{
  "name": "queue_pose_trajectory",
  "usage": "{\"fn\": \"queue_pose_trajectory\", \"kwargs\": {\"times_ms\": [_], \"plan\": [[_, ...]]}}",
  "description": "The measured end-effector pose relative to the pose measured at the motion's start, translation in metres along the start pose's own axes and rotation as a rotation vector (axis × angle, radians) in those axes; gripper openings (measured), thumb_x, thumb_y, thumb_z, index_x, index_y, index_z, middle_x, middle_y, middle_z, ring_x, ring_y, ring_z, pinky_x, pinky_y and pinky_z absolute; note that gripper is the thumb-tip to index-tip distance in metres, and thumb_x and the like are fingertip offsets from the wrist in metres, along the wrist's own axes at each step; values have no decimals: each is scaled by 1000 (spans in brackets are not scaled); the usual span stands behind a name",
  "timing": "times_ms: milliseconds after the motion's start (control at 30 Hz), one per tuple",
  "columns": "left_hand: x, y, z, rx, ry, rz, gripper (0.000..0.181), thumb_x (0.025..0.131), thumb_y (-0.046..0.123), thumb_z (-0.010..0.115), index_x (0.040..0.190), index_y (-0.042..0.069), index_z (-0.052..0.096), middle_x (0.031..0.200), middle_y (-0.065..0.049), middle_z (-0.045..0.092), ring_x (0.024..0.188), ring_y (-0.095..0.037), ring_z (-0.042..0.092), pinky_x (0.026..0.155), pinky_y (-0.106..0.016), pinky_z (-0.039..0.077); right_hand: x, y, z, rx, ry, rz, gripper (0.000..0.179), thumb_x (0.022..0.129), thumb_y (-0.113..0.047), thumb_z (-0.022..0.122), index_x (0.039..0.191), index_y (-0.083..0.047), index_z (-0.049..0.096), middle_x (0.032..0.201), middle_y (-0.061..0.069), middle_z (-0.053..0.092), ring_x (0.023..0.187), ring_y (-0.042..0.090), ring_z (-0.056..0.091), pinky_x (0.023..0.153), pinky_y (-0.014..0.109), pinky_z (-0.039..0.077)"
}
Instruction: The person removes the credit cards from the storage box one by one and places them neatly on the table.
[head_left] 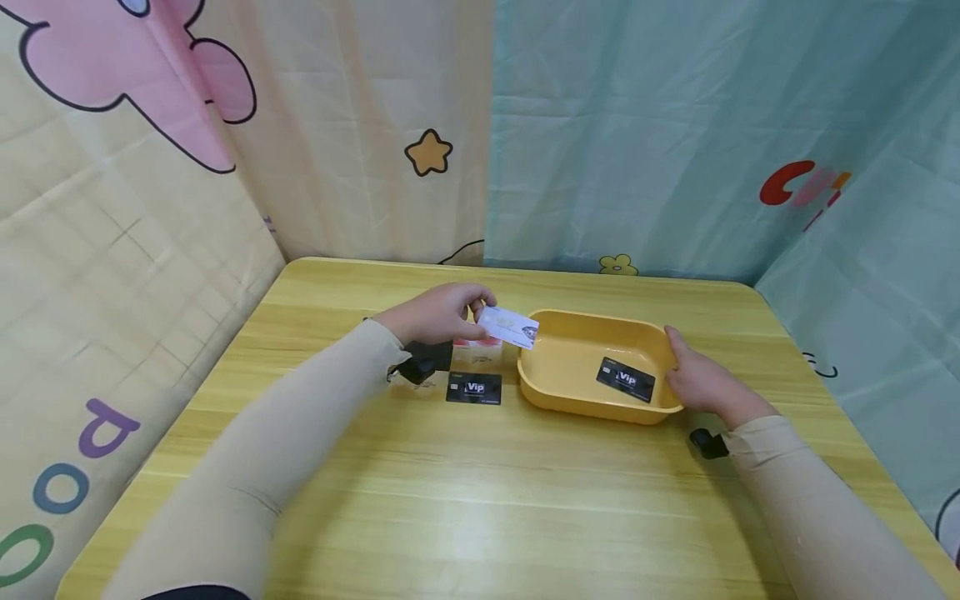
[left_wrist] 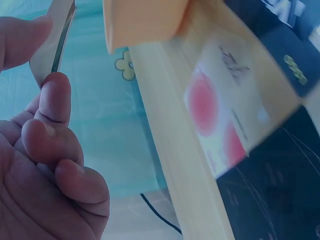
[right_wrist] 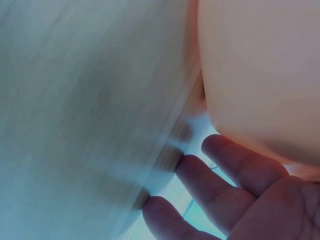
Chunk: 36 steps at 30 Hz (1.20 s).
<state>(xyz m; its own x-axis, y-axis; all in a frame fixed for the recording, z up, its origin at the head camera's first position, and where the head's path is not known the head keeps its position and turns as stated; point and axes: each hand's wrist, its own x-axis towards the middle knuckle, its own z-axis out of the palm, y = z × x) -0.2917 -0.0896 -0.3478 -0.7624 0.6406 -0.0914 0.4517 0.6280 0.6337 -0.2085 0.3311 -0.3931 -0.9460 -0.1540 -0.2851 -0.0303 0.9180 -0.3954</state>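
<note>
My left hand [head_left: 444, 314] pinches a white card [head_left: 509, 326] between thumb and fingers, above the left end of a yellow plastic tray [head_left: 600, 414]. In the left wrist view the card [left_wrist: 56, 37] shows almost edge-on. Inside the tray lies a black card [head_left: 626, 380] marked "Vip". My right hand [head_left: 705, 383] holds the tray's right end at the rim. The right wrist view shows several of its fingers [right_wrist: 215, 192] along the tray's outer wall [right_wrist: 260, 70].
Left of the tray lie another black "Vip" card [head_left: 474, 388], a pink-and-white card [head_left: 477, 354] and a dark card [head_left: 435, 357] partly hidden by my left wrist. Patterned curtains [head_left: 600, 133] hang behind the wooden table [head_left: 450, 517].
</note>
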Motion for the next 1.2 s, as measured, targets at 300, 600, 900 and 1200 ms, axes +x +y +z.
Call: {"fn": "queue_pose_trajectory", "kwargs": {"times_ms": [300,600,900,1200], "plan": [[-36,-33,-6,-26,31,-62,47,95,23,78,136,11,59,108,-7,61,93,-22,58,76,-32,48,-1,-1,-1,4,-9,-3,77,103,-5,40,161,12,-7,150,51,34,109,46,61,94,56,49],[-72,-62,-13,-38,85,-122,44,94,19,79,133,10,60,99,-6,59,89,-21,55,79,-35,45,-1,-2,-1,5,-13,3,77,103,-5,40,161,12,-8,148,51,36,107,45,62,93,55,50],[-109,-95,-14,-31,125,-158,43,93,17,80,131,7,61,98,-6,57,85,-20,53,76,-30,44,1,-1,0,2,-23,14,77,104,-6,38,161,10,-10,151,50,33,110,46,61,95,56,50],[-140,-117,-15,-23,139,-219,44,93,16,80,131,5,61,101,-8,59,80,-19,52,68,-27,42,2,1,-1,-9,-18,6,77,104,-7,38,162,10,-9,150,50,34,109,45,61,95,58,49]]}}
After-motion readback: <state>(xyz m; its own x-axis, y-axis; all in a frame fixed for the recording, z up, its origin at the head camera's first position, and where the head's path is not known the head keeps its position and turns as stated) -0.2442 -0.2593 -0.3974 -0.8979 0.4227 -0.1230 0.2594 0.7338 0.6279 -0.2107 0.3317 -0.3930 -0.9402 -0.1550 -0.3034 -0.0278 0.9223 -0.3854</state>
